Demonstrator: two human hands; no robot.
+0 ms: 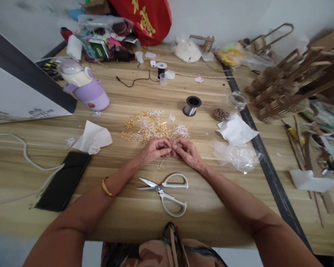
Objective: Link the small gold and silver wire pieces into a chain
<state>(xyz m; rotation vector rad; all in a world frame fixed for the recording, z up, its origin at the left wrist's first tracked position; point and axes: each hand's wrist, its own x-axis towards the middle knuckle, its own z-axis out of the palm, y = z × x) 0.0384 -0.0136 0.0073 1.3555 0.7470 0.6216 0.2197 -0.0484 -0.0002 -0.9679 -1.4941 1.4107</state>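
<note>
My left hand [156,151] and my right hand [187,151] meet fingertip to fingertip, both in a pinch, low over the wooden table. A short silvery chain [161,162] with an open loop at its end hangs below my left fingertips. What my right fingertips pinch is too small to make out. Just beyond my hands lies a loose pile of gold and silver jewellery findings [149,126], with thin pale pins [181,131] beside it. White-handled scissors [161,191] lie with blades apart between my forearms.
A wire spool [192,106] stands behind the pile. To the right are a clear jar [237,101], white paper [236,129], a plastic bag [238,155] and several small woven baskets [278,96]. On the left lie a black phone [65,181], a tissue [93,137] and a purple bottle [90,92].
</note>
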